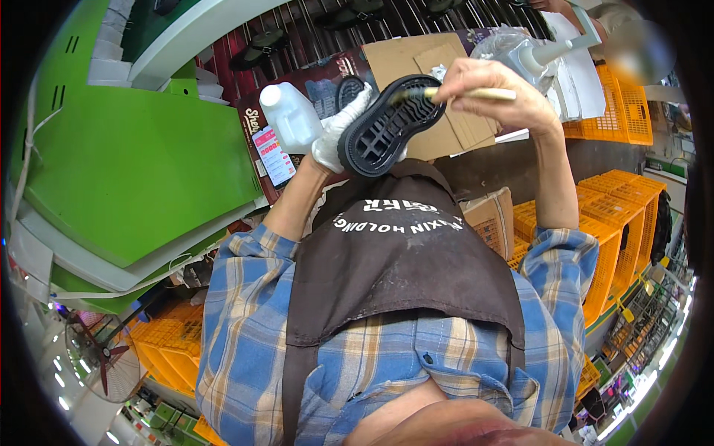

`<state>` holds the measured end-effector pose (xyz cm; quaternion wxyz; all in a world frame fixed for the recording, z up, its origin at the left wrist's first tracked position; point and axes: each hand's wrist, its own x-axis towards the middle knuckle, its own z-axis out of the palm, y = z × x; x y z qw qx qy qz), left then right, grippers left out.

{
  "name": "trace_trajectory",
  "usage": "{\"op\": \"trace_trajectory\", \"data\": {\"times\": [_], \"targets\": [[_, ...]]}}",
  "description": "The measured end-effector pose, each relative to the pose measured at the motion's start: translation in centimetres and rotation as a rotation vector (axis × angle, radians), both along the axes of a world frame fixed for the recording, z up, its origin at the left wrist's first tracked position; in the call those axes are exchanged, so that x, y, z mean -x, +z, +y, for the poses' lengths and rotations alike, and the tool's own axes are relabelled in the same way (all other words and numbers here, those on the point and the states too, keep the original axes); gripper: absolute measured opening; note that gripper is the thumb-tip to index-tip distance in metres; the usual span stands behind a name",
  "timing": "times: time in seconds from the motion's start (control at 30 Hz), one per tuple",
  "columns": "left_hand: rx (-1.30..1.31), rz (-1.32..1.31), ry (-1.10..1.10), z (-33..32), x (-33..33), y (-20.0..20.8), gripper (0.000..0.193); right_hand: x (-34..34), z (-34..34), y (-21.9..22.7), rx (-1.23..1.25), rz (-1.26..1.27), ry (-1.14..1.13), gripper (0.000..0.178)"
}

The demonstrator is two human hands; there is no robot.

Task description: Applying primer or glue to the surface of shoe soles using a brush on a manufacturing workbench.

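My left hand, in a white glove, is closed around a black shoe sole. The sole is tilted up, and its ribbed, hollowed face with a raised rim shows. In my bare right hand is a brush with a pale handle, pinched between the fingers. Its bristle end lies over the upper part of the sole; contact is hard to make out. Behind my gloved fingers, a second black sole shows in part. A translucent white bottle stands just left of my left hand.
A phone with a lit screen lies beside the bottle. Cardboard covers the worktop's middle. A pump bottle stands at the right. Beyond are rollers carrying black sandals. A green machine fills the left; orange crates stand right.
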<state>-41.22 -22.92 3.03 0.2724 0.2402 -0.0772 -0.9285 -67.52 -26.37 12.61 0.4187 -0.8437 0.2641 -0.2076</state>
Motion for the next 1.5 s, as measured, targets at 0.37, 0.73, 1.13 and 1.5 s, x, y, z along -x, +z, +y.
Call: {"op": "trace_trajectory", "data": {"times": [0.37,0.73,1.13,1.5], "targets": [[0.408,-0.123,-0.015,1.8,1.0,-0.1,0.055,0.0,3.9,-4.1,-0.309,-0.106,-0.823,0.033],[0.735,-0.301,0.159,0.1,2.3,-0.8,0.061,-1.3,7.3,-2.2,-0.415,-0.235,-0.707,0.026],[0.806,-0.263,0.284,-2.3,1.2,-1.6,0.056,0.4,8.3,-1.6,-0.305,-0.156,-0.625,0.023],[1.162,-0.439,0.165,-1.7,1.4,1.8,0.054,0.4,7.5,-1.2,-0.339,-0.161,-0.790,0.022]]}}
